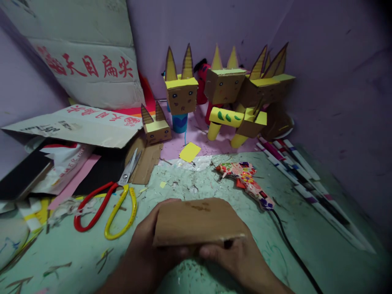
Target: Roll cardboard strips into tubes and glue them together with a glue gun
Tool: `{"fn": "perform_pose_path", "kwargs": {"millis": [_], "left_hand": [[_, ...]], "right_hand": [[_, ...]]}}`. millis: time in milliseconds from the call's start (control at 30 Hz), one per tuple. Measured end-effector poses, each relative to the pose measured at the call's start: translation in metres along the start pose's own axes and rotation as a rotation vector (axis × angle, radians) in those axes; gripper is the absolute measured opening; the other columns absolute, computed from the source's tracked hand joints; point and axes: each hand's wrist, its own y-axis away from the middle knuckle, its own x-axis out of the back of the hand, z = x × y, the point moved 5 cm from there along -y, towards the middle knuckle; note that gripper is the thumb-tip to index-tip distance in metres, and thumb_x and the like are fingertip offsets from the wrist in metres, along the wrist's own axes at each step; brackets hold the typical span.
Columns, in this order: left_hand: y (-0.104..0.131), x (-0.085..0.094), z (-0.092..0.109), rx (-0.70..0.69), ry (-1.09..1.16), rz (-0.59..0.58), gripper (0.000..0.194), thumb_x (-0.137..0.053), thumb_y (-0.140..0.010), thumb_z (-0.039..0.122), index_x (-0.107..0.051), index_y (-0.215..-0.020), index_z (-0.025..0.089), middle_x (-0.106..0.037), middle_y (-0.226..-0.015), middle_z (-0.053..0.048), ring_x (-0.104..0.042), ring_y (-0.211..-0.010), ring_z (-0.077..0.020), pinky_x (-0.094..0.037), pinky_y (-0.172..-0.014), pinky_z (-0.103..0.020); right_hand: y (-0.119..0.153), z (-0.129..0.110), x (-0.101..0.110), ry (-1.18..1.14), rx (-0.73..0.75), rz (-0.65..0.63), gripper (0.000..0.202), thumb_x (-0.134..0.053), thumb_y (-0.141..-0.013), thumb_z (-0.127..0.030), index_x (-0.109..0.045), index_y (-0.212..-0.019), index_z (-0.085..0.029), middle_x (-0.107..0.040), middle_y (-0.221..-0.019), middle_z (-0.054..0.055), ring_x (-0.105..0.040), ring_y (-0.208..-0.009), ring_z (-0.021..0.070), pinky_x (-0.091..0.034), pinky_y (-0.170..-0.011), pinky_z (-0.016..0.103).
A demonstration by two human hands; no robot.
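Note:
A brown cardboard box piece is held low in the middle of the view, with a dark stain on its top. My left hand grips its left side, and my right hand has hold of its right side and lower edge. Beyond it on the right lies a flower-patterned glue gun with a black cord. Scissors with one red and one yellow handle lie open to the left. A small yellow paper piece rests farther back.
Cardboard animal figures with pointed ears stand at the back. Several markers lie along the right. Large printed cardboard sheets, black card and a plastic bag fill the left. Scraps dot the green table.

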Motion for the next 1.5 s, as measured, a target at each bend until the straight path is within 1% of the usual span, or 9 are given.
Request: {"fn": "perform_pose_path", "kwargs": {"millis": [133, 300, 367, 567, 900, 1067, 1167, 1300, 1500], "left_hand": [[0.006, -0.004, 0.011, 0.061, -0.016, -0.025, 0.061, -0.081, -0.055, 0.022, -0.056, -0.111, 0.027, -0.069, -0.109, -0.001, -0.063, -0.098, -0.0261, -0.053, -0.077, -0.03], [0.008, -0.005, 0.02, 0.069, -0.036, 0.076, 0.059, -0.083, -0.055, 0.025, -0.057, -0.108, 0.023, -0.068, -0.107, -0.003, -0.063, -0.097, -0.0262, -0.05, -0.081, -0.033], [0.008, -0.006, 0.02, 0.065, -0.019, 0.075, 0.059, -0.083, -0.054, 0.024, -0.057, -0.107, 0.024, -0.068, -0.106, -0.003, -0.063, -0.096, -0.026, -0.051, -0.08, -0.032], [0.002, -0.003, 0.014, -0.074, -0.076, -0.004, 0.046, -0.078, -0.059, 0.03, -0.062, -0.102, 0.024, -0.071, -0.098, -0.005, -0.066, -0.086, -0.0271, -0.054, -0.069, -0.033], [0.002, -0.001, 0.013, -0.113, -0.039, -0.036, 0.032, -0.071, -0.067, 0.03, -0.064, -0.098, 0.027, -0.071, -0.094, 0.0, -0.066, -0.082, -0.0244, -0.054, -0.067, -0.03], [0.006, -0.006, 0.016, -0.007, 0.01, -0.011, 0.042, -0.078, -0.056, 0.024, -0.063, -0.096, 0.024, -0.072, -0.087, 0.0, -0.065, -0.075, -0.0233, -0.052, -0.061, -0.028], [0.008, -0.007, 0.022, 0.045, -0.01, 0.043, 0.039, -0.075, -0.056, 0.02, -0.062, -0.093, 0.023, -0.071, -0.085, 0.001, -0.064, -0.077, -0.0227, -0.052, -0.065, -0.029], [0.009, -0.006, 0.028, 0.003, -0.052, 0.086, 0.038, -0.074, -0.056, 0.023, -0.063, -0.093, 0.023, -0.071, -0.088, 0.0, -0.064, -0.082, -0.0246, -0.051, -0.068, -0.03], [0.008, -0.005, 0.028, -0.01, -0.015, 0.077, 0.041, -0.077, -0.054, 0.025, -0.063, -0.093, 0.024, -0.07, -0.088, 0.0, -0.064, -0.082, -0.0241, -0.051, -0.069, -0.029]], "right_hand": [[0.001, 0.003, 0.001, 0.015, -0.061, 0.051, 0.052, -0.074, -0.056, -0.025, -0.056, -0.104, -0.023, -0.07, -0.097, 0.006, -0.066, -0.092, 0.0276, -0.056, -0.076, 0.038], [-0.002, 0.002, 0.002, 0.047, -0.068, 0.083, 0.043, -0.074, -0.058, -0.027, -0.06, -0.098, -0.022, -0.071, -0.09, 0.004, -0.067, -0.085, 0.0246, -0.055, -0.074, 0.036], [-0.003, 0.002, 0.002, 0.047, -0.065, 0.088, 0.044, -0.074, -0.056, -0.027, -0.061, -0.097, -0.021, -0.071, -0.09, 0.004, -0.067, -0.084, 0.0241, -0.055, -0.072, 0.034], [-0.004, -0.003, 0.003, 0.077, -0.039, 0.117, 0.039, -0.073, -0.052, -0.026, -0.061, -0.089, -0.022, -0.073, -0.082, 0.004, -0.069, -0.076, 0.0253, -0.058, -0.063, 0.034], [-0.004, -0.006, 0.002, 0.148, 0.003, 0.076, 0.041, -0.074, -0.054, -0.035, -0.062, -0.093, -0.023, -0.074, -0.087, 0.006, -0.07, -0.08, 0.0276, -0.059, -0.066, 0.035], [0.001, 0.002, 0.002, 0.057, 0.006, 0.072, 0.043, -0.076, -0.06, -0.032, -0.061, -0.099, -0.023, -0.073, -0.093, 0.006, -0.069, -0.085, 0.0253, -0.058, -0.07, 0.034], [0.001, 0.007, 0.002, 0.053, -0.021, 0.088, 0.043, -0.076, -0.062, -0.031, -0.062, -0.101, -0.022, -0.073, -0.094, 0.006, -0.069, -0.086, 0.025, -0.057, -0.072, 0.034], [-0.002, 0.006, 0.004, 0.065, -0.007, 0.107, 0.037, -0.072, -0.065, -0.031, -0.064, -0.1, -0.022, -0.074, -0.093, 0.005, -0.069, -0.086, 0.0242, -0.057, -0.073, 0.033], [-0.003, 0.001, 0.003, 0.129, 0.056, 0.13, 0.03, -0.067, -0.063, -0.031, -0.066, -0.091, -0.022, -0.073, -0.079, 0.004, -0.07, -0.077, 0.0239, -0.059, -0.064, 0.034]]}}
